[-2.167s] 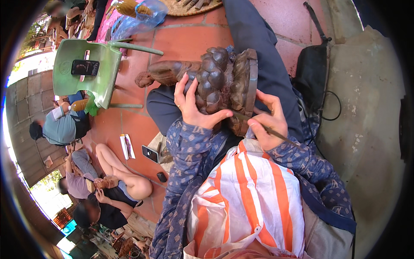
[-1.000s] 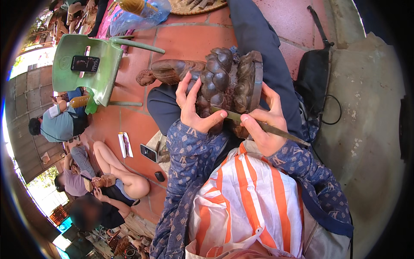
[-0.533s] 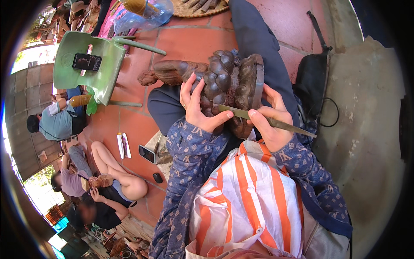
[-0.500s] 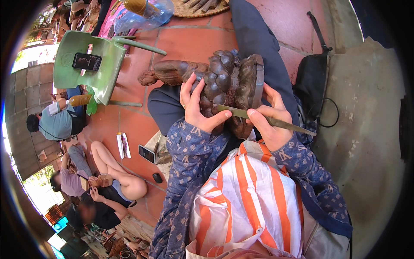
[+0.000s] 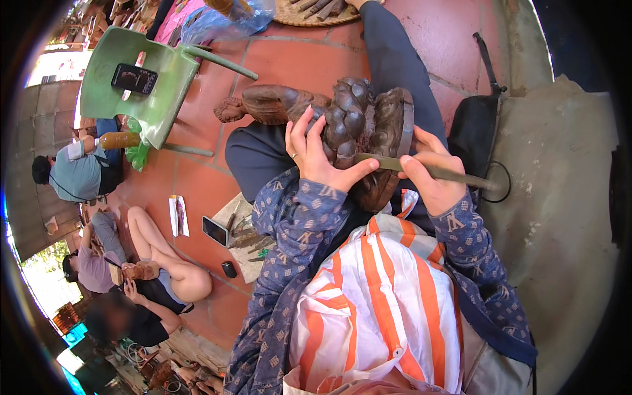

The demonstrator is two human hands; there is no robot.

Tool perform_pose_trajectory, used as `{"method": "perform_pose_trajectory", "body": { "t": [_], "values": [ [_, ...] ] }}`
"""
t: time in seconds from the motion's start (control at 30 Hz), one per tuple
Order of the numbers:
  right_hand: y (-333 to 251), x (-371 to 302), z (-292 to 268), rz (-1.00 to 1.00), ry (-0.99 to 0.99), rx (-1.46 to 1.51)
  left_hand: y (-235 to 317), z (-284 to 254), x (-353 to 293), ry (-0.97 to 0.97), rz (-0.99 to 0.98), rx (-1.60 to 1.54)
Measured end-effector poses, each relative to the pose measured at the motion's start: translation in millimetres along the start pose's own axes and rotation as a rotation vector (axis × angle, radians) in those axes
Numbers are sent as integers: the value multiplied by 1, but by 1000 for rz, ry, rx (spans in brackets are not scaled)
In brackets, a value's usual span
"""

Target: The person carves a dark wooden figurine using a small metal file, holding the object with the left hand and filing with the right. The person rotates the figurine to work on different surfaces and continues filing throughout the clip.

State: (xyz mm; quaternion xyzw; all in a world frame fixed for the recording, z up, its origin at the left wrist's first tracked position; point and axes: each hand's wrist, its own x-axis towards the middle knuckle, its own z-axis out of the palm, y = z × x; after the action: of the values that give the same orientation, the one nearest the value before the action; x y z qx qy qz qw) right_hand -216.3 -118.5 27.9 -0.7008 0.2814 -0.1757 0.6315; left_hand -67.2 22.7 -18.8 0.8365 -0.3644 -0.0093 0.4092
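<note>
A dark brown carved wooden statue (image 5: pixel 349 122) lies sideways across my lap, its small head to the left and its flat base to the right. My left hand (image 5: pixel 322 151) grips the rounded, lumpy middle of it, fingers bent over the carving. The left thumb presses along the flat of a long metal carving chisel (image 5: pixel 454 174). My right hand (image 5: pixel 434 171) is closed round that chisel, whose tapered end sticks out to the right. The chisel's tip meets the carving beside the left thumb; the exact contact is partly hidden.
A green plastic chair (image 5: pixel 141 85) carrying a phone (image 5: pixel 133 79) stands at the left. Tools lie on a board (image 5: pixel 247 230) beside another phone (image 5: pixel 215 231). Other people (image 5: pixel 82 164) sit further left. A black bag (image 5: pixel 474 131) lies at the right; a woven tray (image 5: pixel 316 16) with sticks is at the far side.
The statue, both hands and the chisel appear slightly further right, while the chair and the people shift a little as the view turns. The grip of both hands stays much the same.
</note>
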Motion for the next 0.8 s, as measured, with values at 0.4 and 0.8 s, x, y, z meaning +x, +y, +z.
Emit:
{"method": "perform_pose_trajectory", "body": {
  "t": [0.4, 0.8],
  "values": [
    [-9, 27, -8, -328, -154, -327, -11, -6, -1, -46, -17, -86],
    [-3, 30, 18, -273, -131, -251, -8, -4, -3, -9, -17, -93]
  ]
}}
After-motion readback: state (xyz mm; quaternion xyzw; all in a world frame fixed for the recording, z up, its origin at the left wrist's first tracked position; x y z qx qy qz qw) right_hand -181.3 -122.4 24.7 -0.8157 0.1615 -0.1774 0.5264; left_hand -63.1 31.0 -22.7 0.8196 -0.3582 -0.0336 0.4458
